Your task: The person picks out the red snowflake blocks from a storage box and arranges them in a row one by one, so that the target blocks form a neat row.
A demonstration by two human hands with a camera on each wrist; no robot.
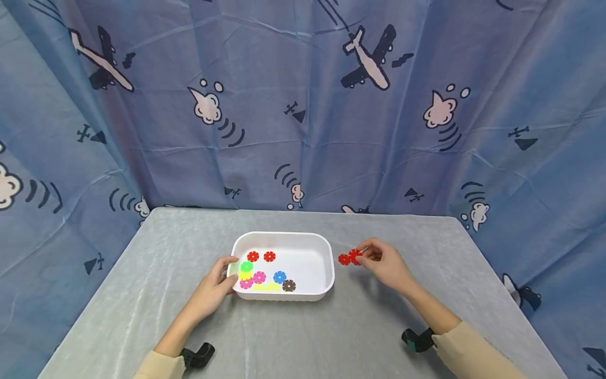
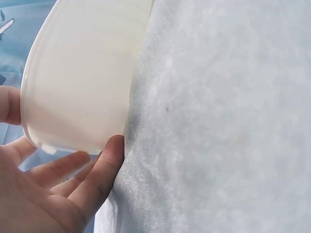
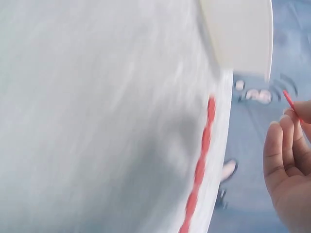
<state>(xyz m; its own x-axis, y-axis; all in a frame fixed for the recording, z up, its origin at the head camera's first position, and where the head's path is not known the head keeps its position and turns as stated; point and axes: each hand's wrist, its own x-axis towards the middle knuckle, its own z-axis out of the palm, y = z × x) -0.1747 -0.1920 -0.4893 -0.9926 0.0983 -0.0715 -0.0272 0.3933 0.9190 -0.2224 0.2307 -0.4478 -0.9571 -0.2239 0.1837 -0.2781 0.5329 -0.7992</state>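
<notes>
A blue curtain (image 1: 322, 131) printed with aeroplanes hangs beyond the white tray (image 1: 307, 263), which sits on a grey-covered worktop (image 1: 284, 337). My left hand (image 1: 213, 289) is curled round the tray's left end, thumb and fingers gripping its rim and wall. My right hand (image 1: 385, 266) is raised just off the tray's right side, thumb and fingers pinching a single red disc. On the worktop, to the tray's right, lies a row of red discs (image 3: 199, 170), seemingly edge to edge. Inside the tray, mostly towards its left, lie two red discs (image 1: 269, 256) and green, yellow, pink, blue and brown ones. Smallest in the scene, the pinched red disc (image 3: 288, 99) shows nearly edge-on.

The orderly row suggests the step in hand is setting out red discs, though it could be gathering them. Placing would call for turning the disc flat and lowering it gently without nudging its neighbours.
</notes>
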